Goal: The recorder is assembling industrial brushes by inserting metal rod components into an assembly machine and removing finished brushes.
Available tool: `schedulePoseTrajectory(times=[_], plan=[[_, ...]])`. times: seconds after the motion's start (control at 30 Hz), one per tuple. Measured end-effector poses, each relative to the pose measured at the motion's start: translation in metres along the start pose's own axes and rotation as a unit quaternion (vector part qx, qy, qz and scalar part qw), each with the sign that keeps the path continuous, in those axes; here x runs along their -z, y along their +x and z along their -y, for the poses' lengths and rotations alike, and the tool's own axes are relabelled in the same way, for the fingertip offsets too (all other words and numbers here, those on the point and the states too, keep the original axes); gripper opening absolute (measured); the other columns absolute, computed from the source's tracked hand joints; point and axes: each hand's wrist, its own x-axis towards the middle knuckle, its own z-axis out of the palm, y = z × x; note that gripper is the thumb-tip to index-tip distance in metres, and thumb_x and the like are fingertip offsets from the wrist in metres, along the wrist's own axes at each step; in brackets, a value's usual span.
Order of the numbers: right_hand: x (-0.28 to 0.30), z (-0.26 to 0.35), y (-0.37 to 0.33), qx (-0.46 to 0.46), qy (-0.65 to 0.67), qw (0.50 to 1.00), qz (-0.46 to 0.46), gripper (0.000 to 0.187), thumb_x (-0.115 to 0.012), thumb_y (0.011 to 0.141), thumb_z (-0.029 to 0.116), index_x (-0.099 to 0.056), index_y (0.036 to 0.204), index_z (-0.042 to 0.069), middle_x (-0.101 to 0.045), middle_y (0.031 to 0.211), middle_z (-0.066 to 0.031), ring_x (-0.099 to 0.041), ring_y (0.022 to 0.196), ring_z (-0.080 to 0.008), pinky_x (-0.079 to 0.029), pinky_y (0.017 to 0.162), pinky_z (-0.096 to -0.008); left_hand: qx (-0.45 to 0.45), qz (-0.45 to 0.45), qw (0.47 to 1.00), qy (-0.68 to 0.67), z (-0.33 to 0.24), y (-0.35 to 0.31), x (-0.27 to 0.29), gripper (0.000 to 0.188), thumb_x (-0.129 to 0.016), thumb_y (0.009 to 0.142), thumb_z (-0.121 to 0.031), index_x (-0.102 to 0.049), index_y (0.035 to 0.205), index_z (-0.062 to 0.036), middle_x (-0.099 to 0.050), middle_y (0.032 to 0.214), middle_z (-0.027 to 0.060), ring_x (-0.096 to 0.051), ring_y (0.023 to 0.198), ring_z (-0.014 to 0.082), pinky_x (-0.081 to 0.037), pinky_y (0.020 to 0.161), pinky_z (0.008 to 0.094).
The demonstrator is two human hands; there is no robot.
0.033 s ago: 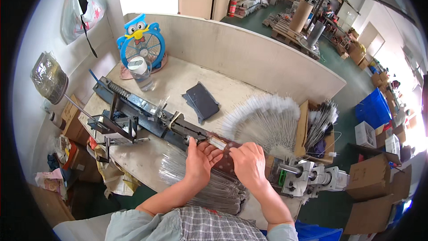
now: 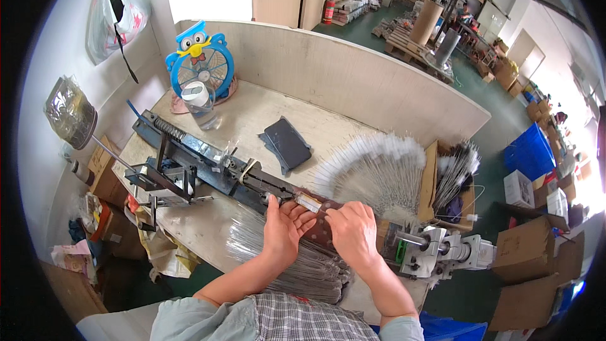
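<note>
My left hand [image 2: 283, 227] is palm up at the near side of a long dark metal fixture [image 2: 208, 160], its fingers loosely curled and nothing visible in the palm. Just beyond its fingertips lies a small whitish strip-like piece [image 2: 308, 203] at the fixture's right end. To the right, my right hand [image 2: 351, 230] is closed in a pinch over a brown spotted cloth [image 2: 320, 232]; what its fingertips hold is too small to make out. Below both hands, a bundle of thin metal wires [image 2: 303, 271] lies along the near table edge.
Fanned-out wire brushes with white bristles [image 2: 375, 170] lie beyond my right hand, beside a cardboard box [image 2: 427, 180] of more brushes. A metal clamp-like machine [image 2: 445, 251] stands at the right edge. Further back are a dark flat case [image 2: 286, 144], a clear jug [image 2: 203, 113] and a blue fan [image 2: 211, 69].
</note>
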Motion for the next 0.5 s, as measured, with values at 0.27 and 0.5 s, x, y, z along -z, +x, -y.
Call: schedulePoseTrajectory(times=[0.27,0.5], plan=[[0.02,0.007,-0.002,-0.034,0.079,0.995,-0.04,0.016,-0.067,0.076,0.011,-0.066,0.091,0.006,-0.065,0.087,-0.0061,-0.06,0.084,-0.0244,-0.046,0.073,-0.0357,0.031,0.036,0.99,0.13,-0.001,-0.008,0.003,0.058,-0.033,0.096,-0.048,-0.039,0.129,-0.0009,-0.051,0.125,0.0127,-0.052,0.114,0.0236,-0.041,0.093,0.0351],[0.003,-0.007,-0.058,-0.07,0.151,0.984,0.067,0.013,-0.062,0.08,0.015,-0.066,0.089,0.007,-0.063,0.074,-0.0071,-0.063,0.071,-0.0249,-0.051,0.061,-0.0349,-0.073,-0.123,0.972,0.187,-0.046,-0.011,0.088,0.032,-0.057,0.09,-0.027,-0.056,0.112,-0.004,-0.062,0.101,0.0069,-0.06,0.087,0.0182,-0.048,0.077,0.0312]])
